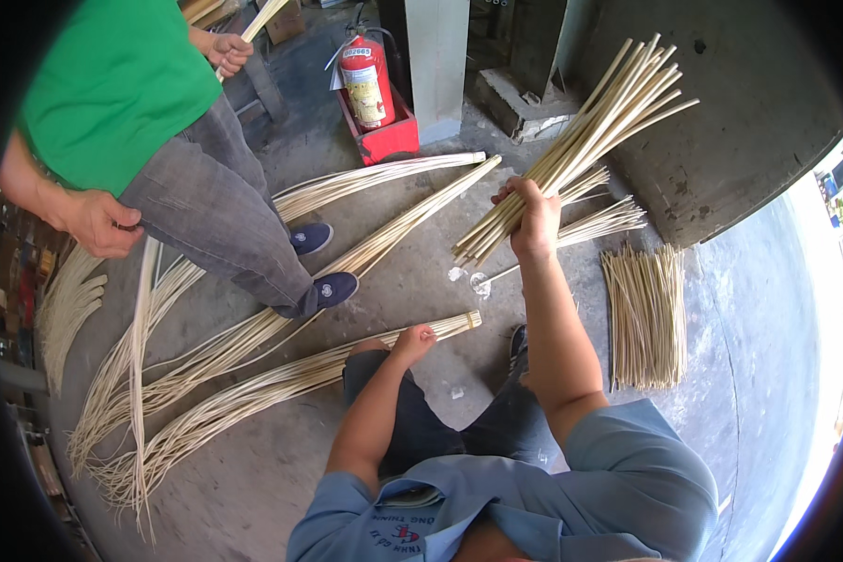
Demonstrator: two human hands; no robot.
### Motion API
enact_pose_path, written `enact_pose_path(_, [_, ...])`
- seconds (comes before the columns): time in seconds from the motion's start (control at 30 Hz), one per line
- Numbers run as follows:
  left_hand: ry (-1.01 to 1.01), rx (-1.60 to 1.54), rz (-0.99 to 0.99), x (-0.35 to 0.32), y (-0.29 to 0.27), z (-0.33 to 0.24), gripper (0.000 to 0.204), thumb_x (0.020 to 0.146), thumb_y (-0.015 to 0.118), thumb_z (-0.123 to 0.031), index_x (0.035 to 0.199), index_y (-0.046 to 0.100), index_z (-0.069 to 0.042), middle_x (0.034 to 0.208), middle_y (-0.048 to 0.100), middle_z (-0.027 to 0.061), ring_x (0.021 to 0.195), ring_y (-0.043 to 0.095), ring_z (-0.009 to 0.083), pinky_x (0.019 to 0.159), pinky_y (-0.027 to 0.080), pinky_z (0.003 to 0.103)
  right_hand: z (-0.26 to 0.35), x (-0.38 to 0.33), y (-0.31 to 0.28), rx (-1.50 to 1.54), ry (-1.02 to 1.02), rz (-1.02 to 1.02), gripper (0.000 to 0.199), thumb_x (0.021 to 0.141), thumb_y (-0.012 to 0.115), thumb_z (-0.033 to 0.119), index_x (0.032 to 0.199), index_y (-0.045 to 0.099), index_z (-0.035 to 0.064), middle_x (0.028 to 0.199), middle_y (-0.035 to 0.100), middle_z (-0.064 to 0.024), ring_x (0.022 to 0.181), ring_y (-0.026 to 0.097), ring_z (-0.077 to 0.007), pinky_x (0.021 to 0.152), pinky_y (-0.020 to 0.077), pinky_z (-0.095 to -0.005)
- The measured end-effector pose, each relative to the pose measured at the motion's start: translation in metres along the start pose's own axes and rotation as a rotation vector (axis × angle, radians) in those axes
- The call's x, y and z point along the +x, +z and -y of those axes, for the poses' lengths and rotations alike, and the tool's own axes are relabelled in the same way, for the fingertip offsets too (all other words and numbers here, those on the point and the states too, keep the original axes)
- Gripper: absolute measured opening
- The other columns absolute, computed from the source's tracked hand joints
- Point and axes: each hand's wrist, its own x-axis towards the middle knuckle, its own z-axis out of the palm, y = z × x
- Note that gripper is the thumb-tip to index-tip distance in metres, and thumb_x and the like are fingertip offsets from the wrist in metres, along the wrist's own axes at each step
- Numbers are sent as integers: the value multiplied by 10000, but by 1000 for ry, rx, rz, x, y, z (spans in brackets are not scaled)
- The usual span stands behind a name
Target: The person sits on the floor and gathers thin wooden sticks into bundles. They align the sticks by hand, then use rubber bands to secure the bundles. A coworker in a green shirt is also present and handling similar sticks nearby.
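Rattan strips in a long bundle (pixel 281 379) lie on the concrete floor (pixel 440 272), and the left hand (pixel 412 342) rests its curled fingers on the bundle's cut end near the knee. Farther out, the right hand (pixel 532 220) is clenched around a stiff sheaf of cane sticks (pixel 581 140), lifted and fanning up to the right. Short cut sticks (pixel 644 314) lie flat at the right, well apart. Beyond, another person's shoes (pixel 323 267) stand among more bundles, with a red fire extinguisher (pixel 367 82) behind; that person's upper body is cut off.

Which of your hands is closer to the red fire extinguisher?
Right. The right hand is raised, gripping a bundle of sticks, off to the side of the fire extinguisher. The left hand is lower down, touching the long canes on the floor, farther away.
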Motion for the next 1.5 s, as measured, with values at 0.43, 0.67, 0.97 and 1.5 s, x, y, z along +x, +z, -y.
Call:
enact_pose_path(0.43, [-34,-57,25,2,-8,-20,221,890,720,-285,1000,735,-95,842,748,109,776,719,249,726,550,377,15,3,-4,-106,-167,2,125,848,654,38,931,589,-29,770,643,-117,673,655,-224,660,574,-371])
enact_pose_path(0.67, [-36,-69,28,-6,-17,-38,242,878,736,-295,1002,738,-87,855,750,120,788,723,265,733,556,389,20,-3,0,-211,-225,-19,114,843,646,59,906,612,-29,759,654,-109,681,656,-216,657,545,-350])
enact_pose_path(0.97, [-32,-19,21,-16,-27,-61,243,880,751,-311,984,749,-91,860,749,136,788,723,283,740,561,396,24,-8,8,-236,-224,-20,112,823,642,57,891,598,-21,745,648,-102,649,645,-203,619,528,-335])
enact_pose_path(1.5, [11,3,60,-19,-29,-70,265,887,739,-331,997,755,-90,871,759,146,797,732,291,742,563,397,26,-15,12,-251,-269,3,104,839,637,60,911,591,1,770,642,-82,671,636,-181,625,511,-327])
